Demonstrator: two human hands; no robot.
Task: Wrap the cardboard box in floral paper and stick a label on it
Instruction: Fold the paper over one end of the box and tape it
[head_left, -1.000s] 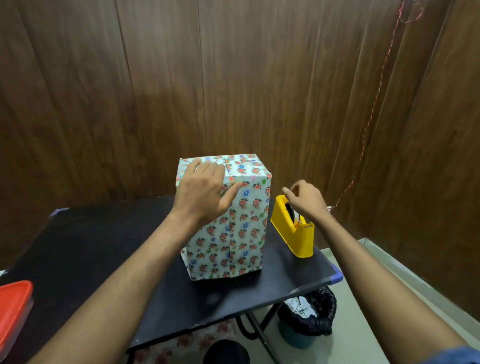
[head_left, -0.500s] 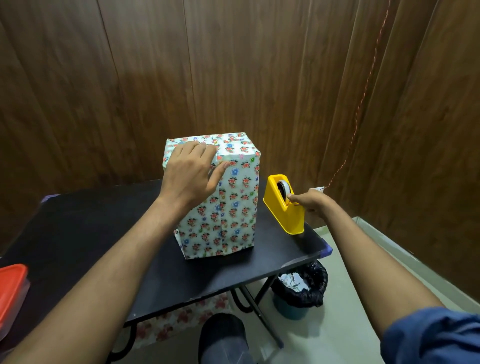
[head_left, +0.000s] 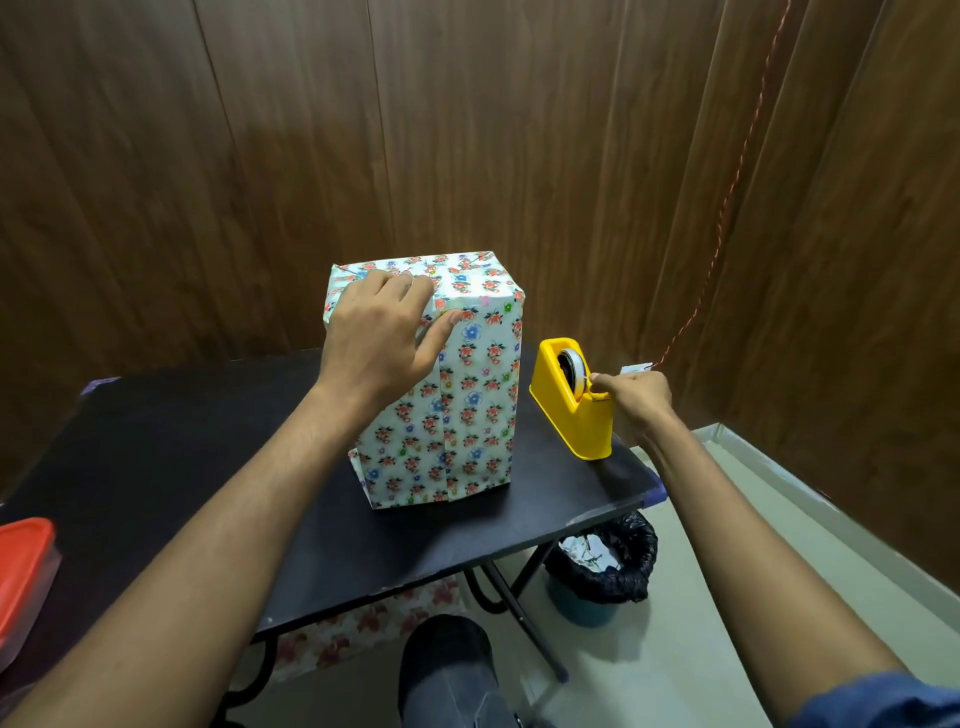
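A: What fills the back of the view?

B: Dark wood panelling (head_left: 467, 130) from edge to edge; a thin red cord (head_left: 737, 171) runs down it on the right side.

A: And in front of it?

B: A black table (head_left: 171, 457) on folding legs; pale floor shows past its right end.

A: Where is the box?

B: The box (head_left: 467, 405), covered in floral paper, stands upright near the middle of the table; a vertical seam runs down the face nearest the camera; the paper's lower edge flares a little at the tabletop.

A: The hands?

B: The left hand (head_left: 379, 338) lies over the box's top near edge; its fingers are straight and close together on the top face, the thumb spread apart and pressing the front face just under the edge. The right hand (head_left: 634, 400) is at the near end of the yellow tape dispenser (head_left: 571, 410), which stands just right of the box; thumb and forefinger are pinched together on the tape end by the cutter, the other fingers curled.

A: Anything smaller?

B: A bin lined with a black bag (head_left: 602, 566) on the floor under the table's right end; a red-lidded container (head_left: 23, 571) at the left edge; floral paper (head_left: 363, 629) under the table; a dark shoe (head_left: 447, 665) at the bottom.
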